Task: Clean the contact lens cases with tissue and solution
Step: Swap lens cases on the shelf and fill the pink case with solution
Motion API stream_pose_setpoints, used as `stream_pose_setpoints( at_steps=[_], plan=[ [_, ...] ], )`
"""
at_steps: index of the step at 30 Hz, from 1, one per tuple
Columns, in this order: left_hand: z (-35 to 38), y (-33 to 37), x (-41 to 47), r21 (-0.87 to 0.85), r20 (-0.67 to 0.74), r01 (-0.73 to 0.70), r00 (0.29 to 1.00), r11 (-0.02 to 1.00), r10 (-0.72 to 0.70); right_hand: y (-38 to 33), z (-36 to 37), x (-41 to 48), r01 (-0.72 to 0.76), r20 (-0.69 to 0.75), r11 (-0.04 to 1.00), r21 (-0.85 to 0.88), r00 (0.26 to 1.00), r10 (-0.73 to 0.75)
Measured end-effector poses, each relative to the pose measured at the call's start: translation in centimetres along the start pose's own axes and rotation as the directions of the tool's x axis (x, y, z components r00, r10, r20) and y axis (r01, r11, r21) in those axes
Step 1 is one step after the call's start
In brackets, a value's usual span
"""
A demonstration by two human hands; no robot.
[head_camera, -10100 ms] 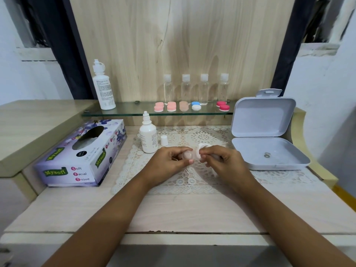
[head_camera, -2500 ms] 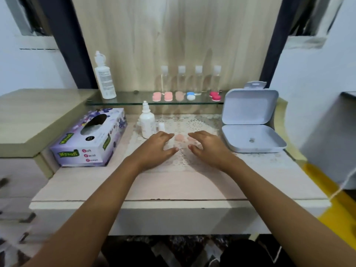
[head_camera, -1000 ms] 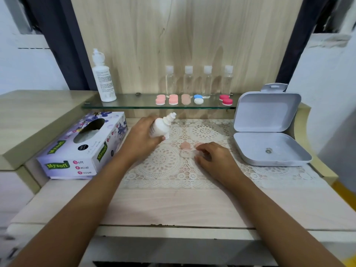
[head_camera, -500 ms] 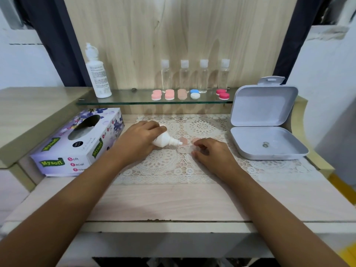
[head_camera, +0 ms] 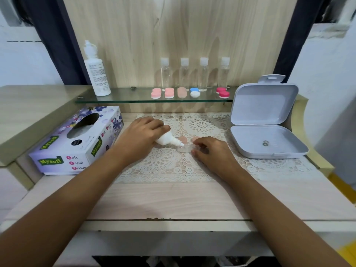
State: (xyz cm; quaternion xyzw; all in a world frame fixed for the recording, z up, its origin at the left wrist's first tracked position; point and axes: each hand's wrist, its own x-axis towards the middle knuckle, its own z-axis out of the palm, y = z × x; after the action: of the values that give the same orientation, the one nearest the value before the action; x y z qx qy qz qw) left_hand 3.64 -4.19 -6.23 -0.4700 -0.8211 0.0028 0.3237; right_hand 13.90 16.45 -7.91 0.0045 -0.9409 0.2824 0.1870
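On white lace mat: gripped small white plastic dropper bottle in left hand, pinched clear plastic lens case with right hand; risked flooding lace by oversqueezing.

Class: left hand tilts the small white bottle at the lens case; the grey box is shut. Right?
No. The head view shows the grey box open, lid raised; the left hand does tilt the small white bottle at the lens case.
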Motion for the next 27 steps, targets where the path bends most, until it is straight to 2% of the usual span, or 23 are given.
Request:
stream_pose_setpoints(
  at_steps=[27],
  plan=[
    [0.43,-0.3,0.25,0.031,-0.054,-0.024,0.998,0.999,0.026,0.04,0.01,-0.04,-0.004,0.0,1.0,0.014,1.0,0.004]
  ],
)
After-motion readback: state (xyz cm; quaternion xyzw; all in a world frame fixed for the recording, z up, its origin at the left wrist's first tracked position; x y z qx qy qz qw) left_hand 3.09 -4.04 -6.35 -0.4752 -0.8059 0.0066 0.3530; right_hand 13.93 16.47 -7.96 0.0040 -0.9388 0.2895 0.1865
